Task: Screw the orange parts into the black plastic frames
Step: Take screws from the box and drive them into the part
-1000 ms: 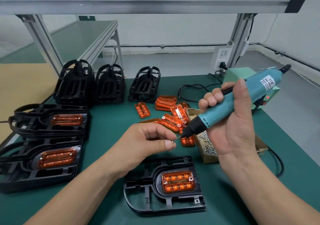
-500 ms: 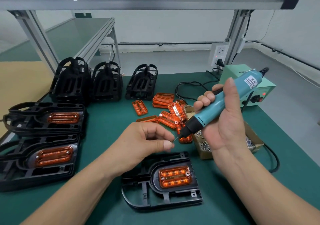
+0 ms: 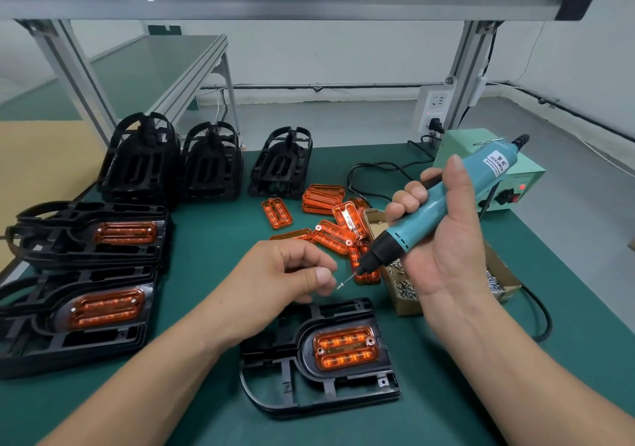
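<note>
At the lower centre of the frame a black plastic frame (image 3: 285,359) lies flat on the green bench (image 3: 213,239). It is ribbed and D-shaped, with a translucent orange part (image 3: 345,347), a rounded rectangle, seated in its raised pocket.

Just above it the left hand (image 3: 285,273) has its fingers curled in and the thumb pressed toward the forefinger. A small metal screw (image 3: 344,282) hangs at the thumb tip, on the end of the driver bit, and I cannot tell whether the fingers pinch it.

To the right, the right hand (image 3: 443,239) wraps its fingers round a teal electric screwdriver (image 3: 443,201) with a black nose, tilted down to the left. Behind that hand sits an open cardboard box (image 3: 405,303) of shiny screws.

At the left edge are two low stacks of finished frames (image 3: 86,308), with glossy orange inserts on top.

Past mid-frame, loose orange parts (image 3: 330,229) lie heaped and overlapping.

Farther back stand three upright stacks of bare frames (image 3: 141,160), matte and openwork. At the upper right is a pale green power box (image 3: 491,170) with a red switch.
</note>
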`<state>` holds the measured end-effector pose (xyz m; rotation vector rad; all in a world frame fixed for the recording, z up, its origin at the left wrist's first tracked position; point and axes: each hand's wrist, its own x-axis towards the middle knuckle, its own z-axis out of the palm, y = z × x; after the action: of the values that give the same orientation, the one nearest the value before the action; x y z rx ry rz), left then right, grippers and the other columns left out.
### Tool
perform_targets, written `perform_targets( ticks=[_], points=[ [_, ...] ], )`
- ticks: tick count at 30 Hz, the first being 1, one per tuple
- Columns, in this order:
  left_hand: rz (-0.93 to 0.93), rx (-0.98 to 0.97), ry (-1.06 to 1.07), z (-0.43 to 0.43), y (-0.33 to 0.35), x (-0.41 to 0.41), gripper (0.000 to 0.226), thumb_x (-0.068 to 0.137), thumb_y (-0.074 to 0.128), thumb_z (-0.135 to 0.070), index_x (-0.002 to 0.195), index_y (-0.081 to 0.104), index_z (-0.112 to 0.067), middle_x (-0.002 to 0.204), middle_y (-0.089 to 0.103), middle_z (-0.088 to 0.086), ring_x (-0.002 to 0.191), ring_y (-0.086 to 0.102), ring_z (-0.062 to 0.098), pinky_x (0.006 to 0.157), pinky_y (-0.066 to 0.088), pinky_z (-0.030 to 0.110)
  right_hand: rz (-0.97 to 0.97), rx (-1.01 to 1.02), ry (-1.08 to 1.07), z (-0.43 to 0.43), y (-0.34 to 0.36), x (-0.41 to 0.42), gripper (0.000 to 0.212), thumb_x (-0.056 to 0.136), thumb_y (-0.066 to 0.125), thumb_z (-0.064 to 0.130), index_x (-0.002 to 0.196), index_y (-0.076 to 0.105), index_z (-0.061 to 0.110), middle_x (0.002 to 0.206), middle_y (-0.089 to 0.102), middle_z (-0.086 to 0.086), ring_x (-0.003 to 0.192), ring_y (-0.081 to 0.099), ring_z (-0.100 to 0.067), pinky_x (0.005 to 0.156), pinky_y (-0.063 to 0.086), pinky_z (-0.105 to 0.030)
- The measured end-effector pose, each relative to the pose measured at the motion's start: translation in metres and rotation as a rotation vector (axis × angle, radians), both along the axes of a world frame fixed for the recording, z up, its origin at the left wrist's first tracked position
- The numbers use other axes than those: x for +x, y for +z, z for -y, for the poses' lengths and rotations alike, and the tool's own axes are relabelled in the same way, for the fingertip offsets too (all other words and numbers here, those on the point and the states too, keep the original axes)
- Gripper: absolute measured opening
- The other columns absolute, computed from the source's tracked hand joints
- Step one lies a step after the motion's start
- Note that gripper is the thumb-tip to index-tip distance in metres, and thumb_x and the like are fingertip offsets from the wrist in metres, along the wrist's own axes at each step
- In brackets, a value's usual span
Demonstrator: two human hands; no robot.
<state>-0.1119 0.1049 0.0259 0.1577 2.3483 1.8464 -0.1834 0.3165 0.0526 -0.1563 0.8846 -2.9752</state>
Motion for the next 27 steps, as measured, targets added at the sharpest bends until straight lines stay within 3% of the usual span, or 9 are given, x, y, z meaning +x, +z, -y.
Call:
perform_targets(
  ticks=[6,8,12,19,27],
  points=[
    [-0.108,-0.378,0.002,0.004,-0.003,0.000,0.018,0.095,0.076,-0.025,0.096,0.076,-0.043,0.090,0.076,-0.017,0.086,0.070,0.002,0.077,0.051,0.014,-0.041,0.100,0.037,-0.009,0.006,-0.003,0.027,0.103,0.065,0.039,0.085,0.065,0.020,0.070,0.045,0.003,0.056,0.045,-0.009,0.053,0.047,-0.024],
    [-0.103,-0.437,-0.016,0.003,-0.004,0.003,0.016,0.096,0.075,-0.028,0.096,0.075,-0.044,0.090,0.075,-0.020,0.088,0.070,0.000,0.081,0.054,0.019,-0.051,0.147,0.070,-0.012,0.006,-0.004,0.026,0.103,0.064,0.038,0.086,0.064,0.019,0.070,0.045,0.003,0.056,0.044,-0.010,0.052,0.046,-0.024],
    [-0.107,-0.504,-0.055,-0.002,-0.003,0.006,0.011,0.098,0.071,-0.030,0.095,0.074,-0.040,0.092,0.075,-0.021,0.089,0.070,-0.001,0.085,0.057,0.028,-0.095,0.220,0.139,-0.014,0.008,-0.004,0.025,0.104,0.062,0.037,0.086,0.063,0.019,0.068,0.044,0.003,0.052,0.042,-0.009,0.049,0.044,-0.023],
    [-0.209,-0.610,-0.090,-0.004,-0.003,0.007,0.009,0.098,0.070,-0.032,0.093,0.071,-0.039,0.101,0.066,-0.022,0.100,0.063,-0.001,0.089,0.052,0.025,-0.174,0.297,0.272,-0.016,0.008,-0.003,0.024,0.105,0.055,0.034,0.090,0.059,0.016,0.066,0.042,0.002,0.050,0.042,-0.009,0.047,0.043,-0.022],
    [-0.236,-0.634,-0.097,-0.004,-0.006,0.006,0.009,0.099,0.069,-0.032,0.093,0.069,-0.039,0.100,0.066,-0.023,0.096,0.064,-0.001,0.087,0.054,0.029,-0.223,0.363,0.370,-0.010,0.005,0.003,0.023,0.104,0.055,0.032,0.088,0.060,0.016,0.064,0.045,0.001,0.049,0.043,-0.010,0.045,0.042,-0.024]
  ],
)
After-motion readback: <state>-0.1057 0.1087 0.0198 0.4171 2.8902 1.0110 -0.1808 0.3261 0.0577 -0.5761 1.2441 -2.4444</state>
